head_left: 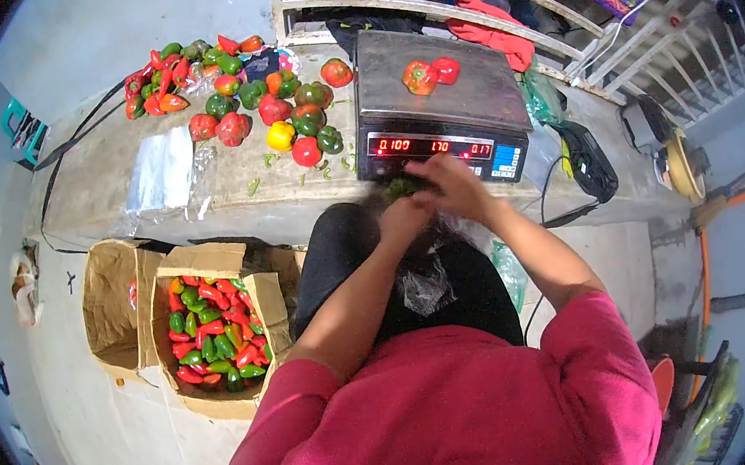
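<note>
My two hands meet above my lap, just in front of the scale. My left hand (404,220) is curled closed at a dark green, blurred bundle (400,189), perhaps produce in a clear bag; I cannot tell its kind. Close against it, my right hand (454,188) is smeared by motion, its fingers reaching across toward the left one. A clear plastic bag (427,288) lies crumpled on my dark trousers below. On the metal plate of the digital scale (442,121) rest two bell peppers, an orange-green one (419,78) and a red one (446,70).
Several bell peppers (274,109) spread over the concrete counter (231,184), beside a stack of clear bags (159,171) and a pepper heap (170,77). An open carton of red and green peppers (266,303) and another carton (110,328) stand at left. A black pouch (589,161) lies right.
</note>
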The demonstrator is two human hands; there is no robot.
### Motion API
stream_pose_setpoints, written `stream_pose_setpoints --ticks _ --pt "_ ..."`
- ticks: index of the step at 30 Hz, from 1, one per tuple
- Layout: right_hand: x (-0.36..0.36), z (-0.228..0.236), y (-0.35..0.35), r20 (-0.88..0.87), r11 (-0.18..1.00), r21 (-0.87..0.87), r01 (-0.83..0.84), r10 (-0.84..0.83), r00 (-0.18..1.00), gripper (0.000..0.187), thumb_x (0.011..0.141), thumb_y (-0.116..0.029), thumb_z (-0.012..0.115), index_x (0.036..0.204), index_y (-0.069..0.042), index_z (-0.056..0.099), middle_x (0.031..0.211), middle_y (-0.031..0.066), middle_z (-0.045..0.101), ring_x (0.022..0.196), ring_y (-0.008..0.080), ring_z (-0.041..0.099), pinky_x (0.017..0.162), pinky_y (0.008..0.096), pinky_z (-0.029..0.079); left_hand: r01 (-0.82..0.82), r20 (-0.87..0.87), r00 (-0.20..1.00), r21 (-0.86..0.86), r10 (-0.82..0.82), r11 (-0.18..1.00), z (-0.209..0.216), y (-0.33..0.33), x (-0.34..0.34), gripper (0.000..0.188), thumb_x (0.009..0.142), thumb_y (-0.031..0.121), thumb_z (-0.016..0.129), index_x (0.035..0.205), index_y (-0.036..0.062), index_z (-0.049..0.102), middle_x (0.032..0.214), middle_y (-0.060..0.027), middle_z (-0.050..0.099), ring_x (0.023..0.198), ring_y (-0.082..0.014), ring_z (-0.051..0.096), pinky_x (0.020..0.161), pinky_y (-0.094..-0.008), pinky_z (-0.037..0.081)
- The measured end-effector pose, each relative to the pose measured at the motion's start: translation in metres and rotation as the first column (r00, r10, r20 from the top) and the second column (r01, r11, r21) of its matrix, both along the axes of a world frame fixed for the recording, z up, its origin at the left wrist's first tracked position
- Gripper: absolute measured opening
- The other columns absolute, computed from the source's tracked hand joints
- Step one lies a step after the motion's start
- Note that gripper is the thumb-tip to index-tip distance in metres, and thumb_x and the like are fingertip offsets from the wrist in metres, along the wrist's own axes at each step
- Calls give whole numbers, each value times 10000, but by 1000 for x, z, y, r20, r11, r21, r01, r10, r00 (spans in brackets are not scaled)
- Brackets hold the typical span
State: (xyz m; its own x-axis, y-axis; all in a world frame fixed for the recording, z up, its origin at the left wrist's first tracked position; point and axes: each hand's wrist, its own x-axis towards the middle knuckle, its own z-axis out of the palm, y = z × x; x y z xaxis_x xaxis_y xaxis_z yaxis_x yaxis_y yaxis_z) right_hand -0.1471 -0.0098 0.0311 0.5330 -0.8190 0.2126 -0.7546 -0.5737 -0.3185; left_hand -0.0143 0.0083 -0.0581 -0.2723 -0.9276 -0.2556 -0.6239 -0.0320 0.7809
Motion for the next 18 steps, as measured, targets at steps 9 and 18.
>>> stream_pose_setpoints --ticks 9,18 --pt "47 -11 -1 -313 913 340 224 -115 943 378 824 -420 468 1158 -256 532 839 178 617 804 353 598 716 449 459 47 82 996 -186 -32 981 -37 -5 -5 450 802 407 488 1110 81 518 998 -199 603 925 -382 583 770 -482 456" --pt "92 -17 -13 -113 964 266 18 13 994 261 805 -306 523 1024 -167 552 786 179 616 709 340 608 646 424 480 -132 -351 934 -491 -57 861 -91 -14 -8 324 868 249 409 1129 96 526 1100 -203 557 1093 -291 502 895 -392 394"
